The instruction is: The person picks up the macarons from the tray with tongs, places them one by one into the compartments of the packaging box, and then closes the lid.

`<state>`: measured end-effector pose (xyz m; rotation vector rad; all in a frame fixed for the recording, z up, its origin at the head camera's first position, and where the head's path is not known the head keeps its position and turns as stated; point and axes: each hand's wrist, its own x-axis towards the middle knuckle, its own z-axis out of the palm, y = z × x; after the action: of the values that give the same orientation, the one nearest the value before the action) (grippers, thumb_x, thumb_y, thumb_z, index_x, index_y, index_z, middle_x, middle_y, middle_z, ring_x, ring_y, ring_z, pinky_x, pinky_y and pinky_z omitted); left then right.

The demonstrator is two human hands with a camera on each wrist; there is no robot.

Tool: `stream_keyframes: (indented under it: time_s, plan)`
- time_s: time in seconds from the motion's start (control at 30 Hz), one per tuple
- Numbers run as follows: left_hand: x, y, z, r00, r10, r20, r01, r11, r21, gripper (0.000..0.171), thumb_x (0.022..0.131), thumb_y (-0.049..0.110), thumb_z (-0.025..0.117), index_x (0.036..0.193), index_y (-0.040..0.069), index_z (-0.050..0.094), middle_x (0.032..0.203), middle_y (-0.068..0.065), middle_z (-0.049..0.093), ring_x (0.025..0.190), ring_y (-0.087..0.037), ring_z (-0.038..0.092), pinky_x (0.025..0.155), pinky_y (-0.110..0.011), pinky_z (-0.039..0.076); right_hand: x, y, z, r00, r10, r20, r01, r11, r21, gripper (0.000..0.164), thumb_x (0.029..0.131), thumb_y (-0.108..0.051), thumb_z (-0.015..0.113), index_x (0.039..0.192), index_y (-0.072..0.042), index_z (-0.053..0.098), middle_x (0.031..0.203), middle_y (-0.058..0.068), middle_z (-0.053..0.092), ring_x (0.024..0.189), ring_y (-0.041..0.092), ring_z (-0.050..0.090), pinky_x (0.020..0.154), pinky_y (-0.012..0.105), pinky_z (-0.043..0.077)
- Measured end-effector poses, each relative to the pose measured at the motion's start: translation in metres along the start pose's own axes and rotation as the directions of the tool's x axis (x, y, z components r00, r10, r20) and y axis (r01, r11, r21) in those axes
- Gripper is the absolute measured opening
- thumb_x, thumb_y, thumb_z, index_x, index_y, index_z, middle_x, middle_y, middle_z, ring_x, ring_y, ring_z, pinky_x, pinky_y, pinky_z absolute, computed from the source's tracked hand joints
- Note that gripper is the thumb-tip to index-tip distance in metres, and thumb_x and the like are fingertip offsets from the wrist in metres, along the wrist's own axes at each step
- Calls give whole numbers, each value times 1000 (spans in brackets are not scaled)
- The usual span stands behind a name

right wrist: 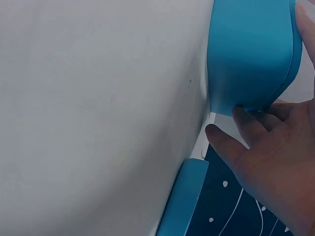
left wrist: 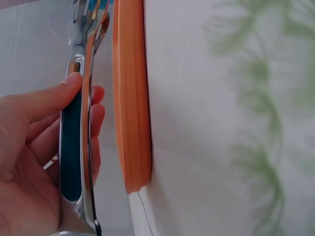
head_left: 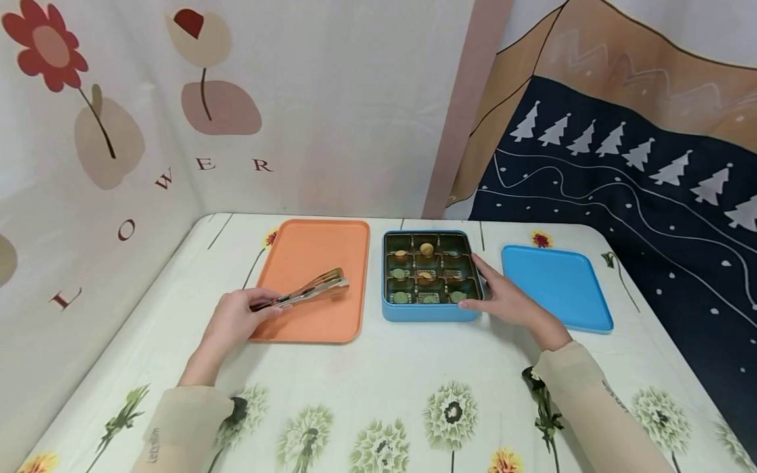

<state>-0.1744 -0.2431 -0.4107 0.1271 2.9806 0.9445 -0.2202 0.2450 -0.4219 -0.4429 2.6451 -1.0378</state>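
Observation:
My left hand [head_left: 236, 320] grips metal tongs [head_left: 319, 286] by the handle, the thumb [left wrist: 73, 81] on the dark inlay in the left wrist view. The tongs' heads hang over an orange tray [head_left: 322, 242], which bears no other thing. To its right stands a blue box [head_left: 427, 315], its dark insert [head_left: 435, 258] split into several compartments. Small round green pieces [head_left: 400, 297] and golden-brown pieces [head_left: 426, 249] lie in them. My right hand [head_left: 508, 297] rests against the box's right side, fingers spread, touching its wall [right wrist: 251, 54] in the right wrist view.
A flat blue lid or tray [head_left: 556, 286] lies right of the box, close behind my right hand. A flower-print cloth [head_left: 355, 387] covers the table. Printed curtains [head_left: 337, 112] hang along the table's back and left edges.

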Motion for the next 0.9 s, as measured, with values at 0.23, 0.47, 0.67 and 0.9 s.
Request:
stream_keyframes:
  time_s: [0.23, 0.47, 0.67, 0.9]
  plan:
    - [2, 6, 3, 999, 4, -45, -6, 999, -31, 25, 92, 21, 73, 114, 10, 74, 105, -10, 77, 100, -31, 70, 85, -48, 53, 1, 0, 0, 1000, -1, 3, 1, 1000, -9, 107, 90, -41, 73, 162, -14, -2, 168, 19, 4, 150, 50, 13, 114, 70, 24]
    - [7, 15, 5, 997, 11, -73, -14, 999, -42, 26, 92, 20, 72, 116, 8, 73, 106, -13, 77, 102, -33, 70, 88, -50, 52, 0, 0, -1, 1000, -2, 3, 2, 1000, -3, 107, 90, -42, 73, 162, -14, -2, 168, 19, 3, 151, 50, 12, 113, 70, 23]
    - [12, 25, 8, 997, 20, -78, -27, 996, -82, 27, 94, 19, 71, 118, 8, 72, 109, -13, 76, 102, -32, 70, 87, -49, 53, 0, -1, -1, 1000, -3, 0, 3, 1000, 3, 107, 90, -41, 73, 162, -14, -2, 168, 19, 3, 151, 50, 11, 114, 70, 22]
    - [25, 44, 15, 993, 60, -101, -69, 993, -94, 26, 92, 20, 73, 115, 10, 74, 106, -11, 77, 99, -29, 72, 83, -45, 55, -1, 0, 1, 1000, 0, -2, 0, 1000, 4, 106, 91, -40, 72, 162, -14, -2, 168, 18, 2, 151, 49, 11, 114, 71, 21]
